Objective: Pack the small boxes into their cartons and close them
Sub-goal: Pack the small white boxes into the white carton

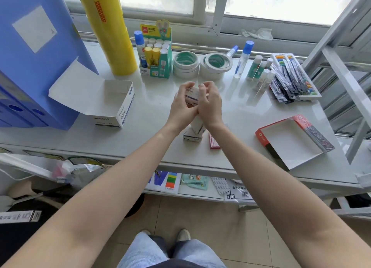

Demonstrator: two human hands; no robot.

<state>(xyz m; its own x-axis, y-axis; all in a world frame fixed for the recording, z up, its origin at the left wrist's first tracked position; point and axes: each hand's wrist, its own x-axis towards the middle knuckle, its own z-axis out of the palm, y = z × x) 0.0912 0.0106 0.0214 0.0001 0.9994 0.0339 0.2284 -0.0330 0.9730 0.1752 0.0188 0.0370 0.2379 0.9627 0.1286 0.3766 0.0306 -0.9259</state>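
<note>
My left hand (pixel 181 105) and my right hand (pixel 209 103) press together around a stack of small white boxes (pixel 191 96) held above the white table (pixel 152 131). More small white boxes (pixel 193 132) lie on the table just under my wrists, partly hidden. A small red box (pixel 213 141) lies beside them. An open white carton (pixel 118 101) with its lid flap up stands to the left. An open red carton (pixel 289 139), white inside, sits to the right.
Blue file boxes (pixel 36 56) and a yellow roll (pixel 108 28) stand at the back left. A glue stick display (pixel 156 52), tape rolls (pixel 200 64), glue bottles (pixel 244 58) and packed pens (pixel 289 81) line the back. A metal rack (pixel 349 66) stands at right.
</note>
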